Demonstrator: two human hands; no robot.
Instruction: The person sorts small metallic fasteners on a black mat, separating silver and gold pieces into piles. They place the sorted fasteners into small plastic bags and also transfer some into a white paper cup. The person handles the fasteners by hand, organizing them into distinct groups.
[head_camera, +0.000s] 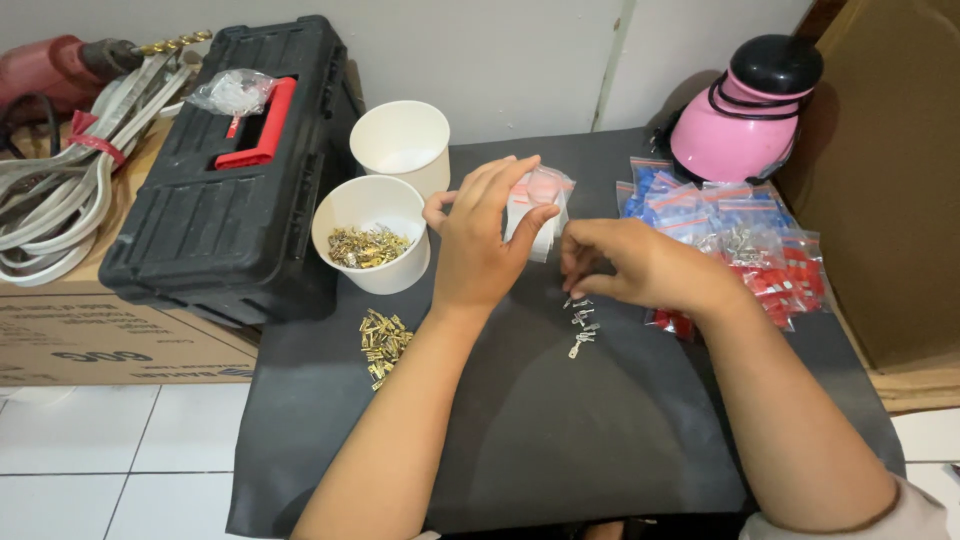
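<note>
My left hand (478, 238) is raised over the black mat (560, 440) and holds a stack of small clear zip bags with red strips (541, 205) between thumb and fingers. My right hand (640, 268) is just to its right, fingers bent down, with the fingertips touching a small row of silver metal terminals (581, 325) that lie on the mat. Whether it pinches one I cannot tell. A loose pile of brass terminals (381, 341) lies on the mat by my left forearm.
Two white paper cups stand at the mat's back left: the near cup (371, 232) holds brass terminals, the far cup (401, 140) looks empty. A black toolbox (230, 190) is left of them. Filled blue and red zip bags (740, 240) and a pink dome-shaped device (745, 105) sit right.
</note>
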